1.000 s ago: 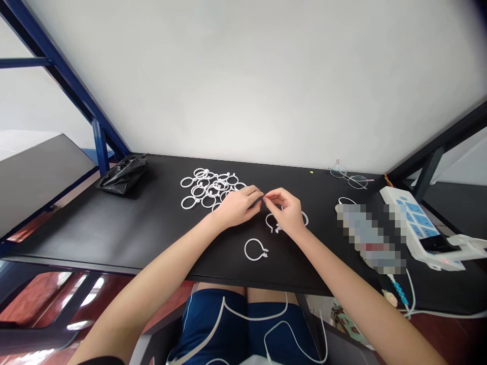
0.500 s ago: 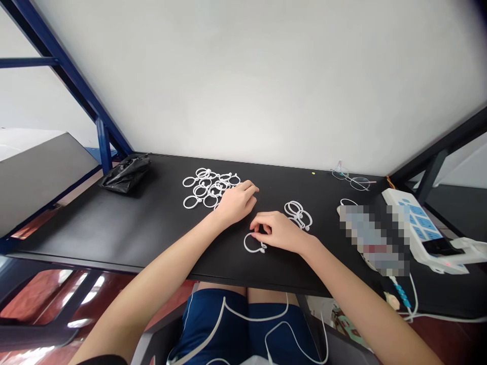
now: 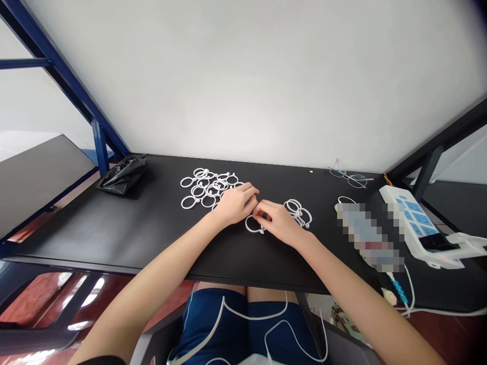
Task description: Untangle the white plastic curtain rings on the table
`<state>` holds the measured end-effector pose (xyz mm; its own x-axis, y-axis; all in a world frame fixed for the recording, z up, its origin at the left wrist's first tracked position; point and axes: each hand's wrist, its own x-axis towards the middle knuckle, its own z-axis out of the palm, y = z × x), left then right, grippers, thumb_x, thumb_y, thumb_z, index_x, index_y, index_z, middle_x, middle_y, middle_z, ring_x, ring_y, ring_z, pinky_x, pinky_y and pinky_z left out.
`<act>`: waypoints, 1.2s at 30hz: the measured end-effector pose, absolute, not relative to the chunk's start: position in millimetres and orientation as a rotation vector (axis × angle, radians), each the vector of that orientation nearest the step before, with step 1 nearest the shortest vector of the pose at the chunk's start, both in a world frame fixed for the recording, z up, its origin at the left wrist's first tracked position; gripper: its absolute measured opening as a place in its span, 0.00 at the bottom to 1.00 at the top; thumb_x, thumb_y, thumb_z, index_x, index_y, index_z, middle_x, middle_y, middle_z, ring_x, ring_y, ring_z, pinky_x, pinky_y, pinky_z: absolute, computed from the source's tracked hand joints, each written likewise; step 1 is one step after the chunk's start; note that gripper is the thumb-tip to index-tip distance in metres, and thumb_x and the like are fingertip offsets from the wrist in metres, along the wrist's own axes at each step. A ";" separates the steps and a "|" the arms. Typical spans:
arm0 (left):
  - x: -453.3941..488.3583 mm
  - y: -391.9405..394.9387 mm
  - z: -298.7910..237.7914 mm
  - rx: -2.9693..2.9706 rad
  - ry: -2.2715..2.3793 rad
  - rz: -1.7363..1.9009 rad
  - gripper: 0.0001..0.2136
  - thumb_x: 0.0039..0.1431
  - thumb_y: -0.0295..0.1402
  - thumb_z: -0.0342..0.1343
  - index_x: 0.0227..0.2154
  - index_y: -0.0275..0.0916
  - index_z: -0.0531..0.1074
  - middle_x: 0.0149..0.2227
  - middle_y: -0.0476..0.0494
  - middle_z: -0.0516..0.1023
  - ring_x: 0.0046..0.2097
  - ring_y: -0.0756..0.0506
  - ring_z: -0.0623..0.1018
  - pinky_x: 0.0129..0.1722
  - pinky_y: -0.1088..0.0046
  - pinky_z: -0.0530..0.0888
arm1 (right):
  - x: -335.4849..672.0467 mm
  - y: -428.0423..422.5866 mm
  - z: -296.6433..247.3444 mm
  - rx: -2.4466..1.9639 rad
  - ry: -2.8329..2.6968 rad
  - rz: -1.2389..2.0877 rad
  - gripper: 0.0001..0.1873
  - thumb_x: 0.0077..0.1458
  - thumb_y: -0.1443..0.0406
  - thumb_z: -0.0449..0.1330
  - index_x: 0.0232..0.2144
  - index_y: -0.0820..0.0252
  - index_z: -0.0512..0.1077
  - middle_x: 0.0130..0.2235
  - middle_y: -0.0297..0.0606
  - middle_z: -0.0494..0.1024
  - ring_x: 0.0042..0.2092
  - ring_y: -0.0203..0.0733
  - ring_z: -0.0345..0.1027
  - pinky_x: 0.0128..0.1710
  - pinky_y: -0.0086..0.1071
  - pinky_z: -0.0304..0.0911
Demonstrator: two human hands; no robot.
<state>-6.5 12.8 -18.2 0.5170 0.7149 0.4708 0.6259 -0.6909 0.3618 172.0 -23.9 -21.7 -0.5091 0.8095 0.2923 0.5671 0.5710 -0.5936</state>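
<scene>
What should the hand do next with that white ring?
Maybe the right hand should pick up the white ring and put it on the small stack of rings. Its fingers are already at that ring, and the stack is close by, away from the big pile of rings.

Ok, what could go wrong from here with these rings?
The left hand sits against the loose pile of white plastic rings, so it could snag or scatter them. The right hand is at a single ring close to the small stack; those two might hook together.
</scene>
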 end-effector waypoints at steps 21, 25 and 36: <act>-1.3 20.3 -14.9 1.672 1.059 1.019 0.15 0.63 0.41 0.49 0.38 0.34 0.73 0.17 0.53 0.69 0.14 0.56 0.64 0.14 0.83 0.62 | 178.0 -17.4 -22.6 -1.146 -1.875 0.409 0.09 0.51 0.61 0.66 0.35 0.58 0.74 0.33 0.37 0.79 0.35 0.42 0.75 0.30 0.32 0.72; -1.2 21.2 -17.5 1.665 1.018 1.002 0.14 0.63 0.40 0.50 0.36 0.34 0.72 0.16 0.53 0.69 0.14 0.57 0.64 0.14 0.84 0.61 | 175.9 -18.7 -24.2 -1.107 -1.921 0.356 0.04 0.57 0.65 0.60 0.31 0.58 0.74 0.29 0.36 0.78 0.30 0.38 0.73 0.28 0.30 0.71; 1.0 15.5 -16.4 1.747 0.910 0.970 0.15 0.64 0.44 0.47 0.38 0.37 0.68 0.24 0.52 0.71 0.19 0.55 0.69 0.21 0.80 0.68 | 174.1 -21.8 -23.5 -1.075 -1.941 0.420 0.07 0.60 0.63 0.57 0.32 0.57 0.74 0.31 0.35 0.79 0.31 0.38 0.73 0.29 0.30 0.70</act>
